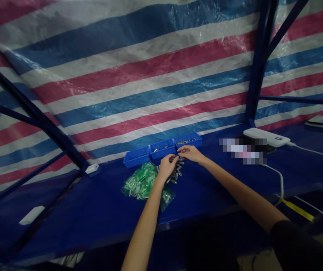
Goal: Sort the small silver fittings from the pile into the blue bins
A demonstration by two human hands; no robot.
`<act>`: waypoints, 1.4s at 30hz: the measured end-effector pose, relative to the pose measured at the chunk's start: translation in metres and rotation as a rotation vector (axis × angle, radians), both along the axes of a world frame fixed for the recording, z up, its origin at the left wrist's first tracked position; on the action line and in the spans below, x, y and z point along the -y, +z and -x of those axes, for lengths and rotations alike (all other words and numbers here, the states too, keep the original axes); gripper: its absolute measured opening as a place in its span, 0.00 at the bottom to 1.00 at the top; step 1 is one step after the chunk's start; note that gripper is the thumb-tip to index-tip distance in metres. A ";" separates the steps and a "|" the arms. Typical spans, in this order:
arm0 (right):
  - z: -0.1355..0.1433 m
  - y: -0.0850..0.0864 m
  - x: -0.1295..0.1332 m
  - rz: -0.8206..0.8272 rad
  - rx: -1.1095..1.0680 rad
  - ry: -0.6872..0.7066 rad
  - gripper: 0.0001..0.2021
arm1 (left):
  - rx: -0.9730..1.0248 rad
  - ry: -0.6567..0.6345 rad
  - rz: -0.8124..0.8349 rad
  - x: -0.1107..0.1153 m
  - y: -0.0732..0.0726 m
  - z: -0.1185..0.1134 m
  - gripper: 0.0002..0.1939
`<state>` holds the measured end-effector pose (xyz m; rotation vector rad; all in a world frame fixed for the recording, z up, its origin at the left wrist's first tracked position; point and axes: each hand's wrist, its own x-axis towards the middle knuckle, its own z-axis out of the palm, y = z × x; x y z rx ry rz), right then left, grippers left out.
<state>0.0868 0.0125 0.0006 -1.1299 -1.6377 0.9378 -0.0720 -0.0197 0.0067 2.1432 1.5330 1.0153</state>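
My left hand (167, 166) is over a loose pile of small metal parts (175, 176), its fingers curled together in a pinch. Close beside it on the right, my right hand (191, 154) has its thumb and fingers brought together, the tips almost meeting those of the left. Whatever sits between the fingertips is too small to make out. Left of my left wrist lies a heap of clear and green plastic bags (142, 182) with small parts inside. Behind the hands stand three blue bins: a left bin (136, 157), a middle bin (162, 151) and a right bin (189, 140).
A white power bank (266, 137) with a cable lies at the right of the blue table (99, 210), near a blurred-out item. Small white boxes (92, 168) are at the left. Blue metal posts (256, 71) and a striped tarp (150, 86) stand behind.
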 end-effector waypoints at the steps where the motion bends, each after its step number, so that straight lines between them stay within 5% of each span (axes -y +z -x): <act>1: -0.001 0.000 0.000 -0.014 0.026 -0.027 0.10 | -0.022 0.005 0.010 0.000 0.000 0.000 0.12; 4: -0.008 -0.001 -0.001 -0.103 0.186 -0.093 0.11 | -0.099 0.082 -0.011 0.000 -0.001 0.002 0.10; 12: -0.013 -0.011 0.002 -0.069 0.551 0.023 0.14 | -0.232 0.177 -0.056 0.008 0.003 0.002 0.10; 23: -0.010 -0.024 -0.007 0.005 0.519 -0.012 0.18 | -0.198 0.161 -0.044 0.006 0.001 0.002 0.09; 36: -0.011 -0.017 -0.002 -0.046 0.481 -0.004 0.12 | -0.054 0.150 -0.042 0.002 0.000 0.001 0.09; 42: -0.008 -0.004 0.007 -0.140 0.371 -0.156 0.10 | -0.097 0.151 -0.010 0.007 -0.001 -0.001 0.13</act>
